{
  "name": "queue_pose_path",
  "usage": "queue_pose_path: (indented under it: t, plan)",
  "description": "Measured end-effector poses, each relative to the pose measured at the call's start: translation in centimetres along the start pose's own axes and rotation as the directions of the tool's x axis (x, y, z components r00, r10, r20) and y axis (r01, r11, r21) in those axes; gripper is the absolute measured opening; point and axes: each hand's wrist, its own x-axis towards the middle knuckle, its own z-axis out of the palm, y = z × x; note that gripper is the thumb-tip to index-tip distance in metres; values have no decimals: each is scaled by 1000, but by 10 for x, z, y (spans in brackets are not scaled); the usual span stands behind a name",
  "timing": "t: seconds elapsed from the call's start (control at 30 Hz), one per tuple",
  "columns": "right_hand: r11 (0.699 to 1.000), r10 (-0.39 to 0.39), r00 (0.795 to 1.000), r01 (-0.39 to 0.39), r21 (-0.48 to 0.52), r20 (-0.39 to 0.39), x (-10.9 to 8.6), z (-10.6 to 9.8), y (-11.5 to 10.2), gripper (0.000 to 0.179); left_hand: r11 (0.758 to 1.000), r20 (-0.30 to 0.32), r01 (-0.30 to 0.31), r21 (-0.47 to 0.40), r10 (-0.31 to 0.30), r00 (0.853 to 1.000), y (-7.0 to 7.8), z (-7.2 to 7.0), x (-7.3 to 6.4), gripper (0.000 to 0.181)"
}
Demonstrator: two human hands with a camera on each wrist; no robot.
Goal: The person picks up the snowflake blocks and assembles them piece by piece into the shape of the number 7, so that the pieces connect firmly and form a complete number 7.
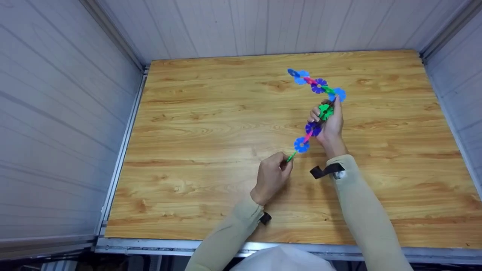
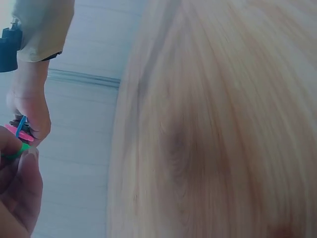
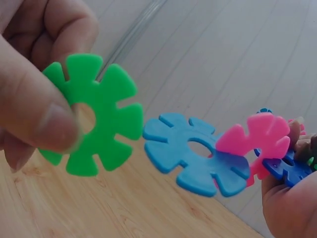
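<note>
My left hand (image 1: 272, 175) pinches a green slotted plastic disc (image 3: 111, 144) between thumb and fingers. Its edge is beside the light blue disc (image 3: 198, 173) at the near end of a chain of interlocking snowflake discs; I cannot tell whether the two are joined. A pink disc (image 3: 270, 126) is slotted into that blue one. Around the chain's middle, near a green disc (image 1: 326, 112) and a purple disc (image 1: 312, 129), my right hand (image 1: 333, 128) grips it above the table. The chain's far part, with a purple disc (image 1: 319, 86), extends up and left beyond the fingers.
Both hands are over a wood-grain table (image 1: 203, 131) with a metal front edge (image 1: 158, 244). Pale panel walls stand at the left (image 1: 64, 113), back and right. A black strap (image 1: 327, 170) hangs loose from the right wrist.
</note>
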Motion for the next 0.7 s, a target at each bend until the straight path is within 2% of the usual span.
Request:
queue_pose_path:
  t: [0.1, 0.27, 0.47, 0.6, 0.7]
  plan:
    - [1000, -8, 1000, 8, -1, -4, 0, 0, 2, 48, 998, 5, -37, 43, 36, 999, 2, 0, 1, 10]
    - [1000, 9, 1000, -9, 21, -13, 0, 2, 6, 48, 996, -21, -42, 75, 44, 999, 4, -1, 2, 8]
    - [1000, -12, 1000, 12, 29, -14, -3, 4, 10, 48, 994, -41, -69, 80, 72, 997, 3, 0, -3, 7]
    - [998, 8, 999, -6, 56, -34, -7, 3, 15, 49, 989, -34, -93, 114, 97, 995, 4, 0, -7, 7]
    - [998, -6, 998, 9, 58, -55, -9, 2, 21, 47, 986, -17, -106, 129, 109, 994, 7, 2, -7, 11]
